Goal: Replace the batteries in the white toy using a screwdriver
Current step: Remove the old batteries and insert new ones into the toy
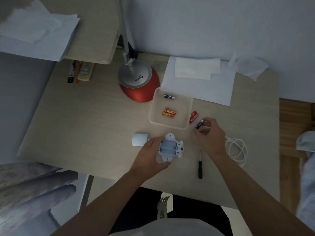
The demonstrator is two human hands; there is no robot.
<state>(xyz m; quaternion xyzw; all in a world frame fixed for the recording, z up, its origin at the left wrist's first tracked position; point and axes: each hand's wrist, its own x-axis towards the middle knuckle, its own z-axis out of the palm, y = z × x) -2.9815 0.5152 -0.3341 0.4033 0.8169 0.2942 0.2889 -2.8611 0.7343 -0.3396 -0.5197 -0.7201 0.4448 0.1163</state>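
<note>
Right hand (pixel 210 135) pinches a blue battery (pixel 199 124); left hand (pixel 150 154) grips the toy (pixel 170 147) on the worktop (pixel 85 125), left of the right hand. We judge: bay open, empty; screwdriver (pixel 200 167) idle below; loading and closing remain.

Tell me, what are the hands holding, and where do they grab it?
The right hand pinches a dark blue battery by its lower end. The left hand steadies the white toy by its left edge.

Toy (pixel 171 147) before tray (pixel 187 106), screwdriver (pixel 200 168) right, lamp (pixel 139 82) behind
</note>
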